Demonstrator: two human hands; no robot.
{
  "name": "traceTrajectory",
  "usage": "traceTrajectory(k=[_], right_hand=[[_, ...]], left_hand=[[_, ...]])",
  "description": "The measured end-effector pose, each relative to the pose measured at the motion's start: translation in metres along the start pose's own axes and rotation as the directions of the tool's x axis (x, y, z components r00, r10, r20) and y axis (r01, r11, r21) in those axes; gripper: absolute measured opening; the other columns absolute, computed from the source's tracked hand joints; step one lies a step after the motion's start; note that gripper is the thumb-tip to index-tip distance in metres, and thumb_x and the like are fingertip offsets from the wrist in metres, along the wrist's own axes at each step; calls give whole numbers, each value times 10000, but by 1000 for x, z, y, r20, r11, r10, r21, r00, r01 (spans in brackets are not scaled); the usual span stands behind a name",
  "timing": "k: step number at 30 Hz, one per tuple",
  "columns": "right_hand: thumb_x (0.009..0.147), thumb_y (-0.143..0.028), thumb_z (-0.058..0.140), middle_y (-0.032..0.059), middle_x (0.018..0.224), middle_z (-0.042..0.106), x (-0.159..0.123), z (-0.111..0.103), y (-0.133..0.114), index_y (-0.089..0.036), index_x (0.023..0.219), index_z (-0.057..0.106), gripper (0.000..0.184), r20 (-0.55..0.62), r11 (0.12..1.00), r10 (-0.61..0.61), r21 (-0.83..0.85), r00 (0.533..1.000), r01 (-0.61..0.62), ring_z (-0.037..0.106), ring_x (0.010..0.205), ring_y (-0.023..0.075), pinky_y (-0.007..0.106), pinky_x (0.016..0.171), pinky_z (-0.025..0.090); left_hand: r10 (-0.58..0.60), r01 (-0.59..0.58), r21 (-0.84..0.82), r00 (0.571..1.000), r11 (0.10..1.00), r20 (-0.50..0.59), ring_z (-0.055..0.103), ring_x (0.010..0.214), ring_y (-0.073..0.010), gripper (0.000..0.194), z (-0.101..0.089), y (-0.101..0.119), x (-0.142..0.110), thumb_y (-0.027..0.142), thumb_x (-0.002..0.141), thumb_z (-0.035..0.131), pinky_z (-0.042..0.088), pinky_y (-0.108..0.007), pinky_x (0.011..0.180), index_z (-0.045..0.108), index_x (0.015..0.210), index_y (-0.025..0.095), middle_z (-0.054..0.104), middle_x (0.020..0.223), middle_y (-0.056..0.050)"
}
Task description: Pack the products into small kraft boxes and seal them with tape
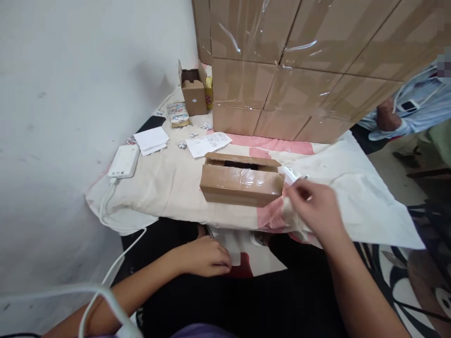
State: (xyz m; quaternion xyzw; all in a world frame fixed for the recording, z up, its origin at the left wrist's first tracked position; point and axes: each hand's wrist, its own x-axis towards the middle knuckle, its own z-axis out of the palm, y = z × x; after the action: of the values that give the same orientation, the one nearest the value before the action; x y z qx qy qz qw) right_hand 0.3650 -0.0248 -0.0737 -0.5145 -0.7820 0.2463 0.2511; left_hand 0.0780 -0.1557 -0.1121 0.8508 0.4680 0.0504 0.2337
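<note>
A small brown cardboard box [243, 188] lies lengthwise near the front edge of the cloth-covered table. Its long top flap stands partly raised, leaving a dark gap, and clear tape shines on its front. My right hand [315, 204] is at the box's right end, thumb and forefinger curled together; whatever they pinch, if anything, cannot be made out. Behind those fingers a white object [289, 175] is partly hidden. Over my lap, below the table edge, my left hand [204, 257] rests with its fingers curled in and nothing visible in them.
A tall stack of taped cartons [243, 84] stands at the back. On the left are a white power bank [124, 161] with a cable, folded papers [151, 140], a drawn-on sheet [209, 143] and an open small carton [195, 98]. A person's arm [389, 119] shows at right.
</note>
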Motion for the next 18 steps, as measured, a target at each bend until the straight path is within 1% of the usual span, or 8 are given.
traceTrajectory(k=[1, 2, 4, 5, 8, 10, 13, 18], right_hand=[[872, -554, 592, 134, 1161, 701, 12, -1, -2, -206, 1158, 704, 464, -56, 999, -32, -22, 998, 31, 633, 1153, 315, 496, 984, 521], [883, -537, 575, 137, 1184, 691, 24, 0, -3, -208, 1170, 692, 452, -117, 997, -66, -45, 991, 61, 623, 1170, 317, 500, 989, 516], [913, -497, 525, 142, 1234, 673, 45, 4, -2, -209, 1194, 667, 427, -248, 988, -140, -92, 959, 120, 611, 1199, 312, 504, 1009, 503], [927, -475, 499, 145, 1253, 668, 54, 6, 1, -204, 1200, 657, 415, -314, 982, -176, -120, 933, 144, 607, 1213, 306, 503, 1025, 495], [923, -456, 481, 154, 1259, 678, 77, 6, 23, -188, 1154, 662, 397, -415, 959, -196, -271, 888, 85, 598, 1237, 318, 535, 1084, 450], [873, -489, 526, 159, 1260, 677, 87, -1, 41, -191, 1169, 664, 441, -325, 934, -76, -354, 943, -46, 608, 1213, 345, 563, 1072, 453], [830, -506, 570, 128, 1222, 684, 98, -14, 58, -248, 1302, 599, 538, -140, 905, 176, -366, 974, -216, 656, 1108, 328, 532, 975, 521], [798, -523, 624, 92, 1127, 706, 103, -26, 55, -280, 1297, 560, 559, -120, 868, 334, -349, 935, -355, 682, 964, 283, 440, 824, 544]], left_hand=[[205, -205, 8, 975, 979, -86, 695, 830, -112, 124, -17, 3, 4, 343, 948, 625, 563, -228, 828, 737, 901, 317, 749, 844, 80], [321, -306, 98, 920, 947, -227, 701, 871, -132, 220, -35, 4, 11, 326, 989, 534, 562, -264, 861, 737, 907, 300, 761, 876, 59], [255, -85, 299, 766, 950, -590, 687, 1099, -189, 236, -71, -3, 35, 360, 1007, 513, 510, -372, 1031, 737, 1036, 291, 771, 1122, 36], [260, 5, 372, 706, 928, -659, 642, 1222, -247, 313, -86, -10, 50, 441, 1000, 528, 473, -443, 1090, 706, 1197, 274, 734, 1270, -4], [179, 100, 430, 809, 897, -560, 528, 1390, -320, 614, -111, -27, 85, 612, 1007, 439, 378, -562, 1181, 536, 1465, 215, 551, 1534, -103], [125, 106, 417, 862, 903, -492, 499, 1423, -330, 666, -112, -33, 96, 652, 1001, 409, 376, -564, 1186, 505, 1498, 220, 505, 1574, -108], [107, 101, 400, 879, 911, -464, 461, 1459, -346, 661, -108, -34, 96, 647, 993, 439, 365, -558, 1199, 502, 1504, 231, 481, 1593, -103], [119, 82, 388, 877, 918, -465, 473, 1451, -363, 636, -109, -33, 95, 619, 997, 460, 362, -551, 1203, 545, 1466, 199, 522, 1558, -123]])
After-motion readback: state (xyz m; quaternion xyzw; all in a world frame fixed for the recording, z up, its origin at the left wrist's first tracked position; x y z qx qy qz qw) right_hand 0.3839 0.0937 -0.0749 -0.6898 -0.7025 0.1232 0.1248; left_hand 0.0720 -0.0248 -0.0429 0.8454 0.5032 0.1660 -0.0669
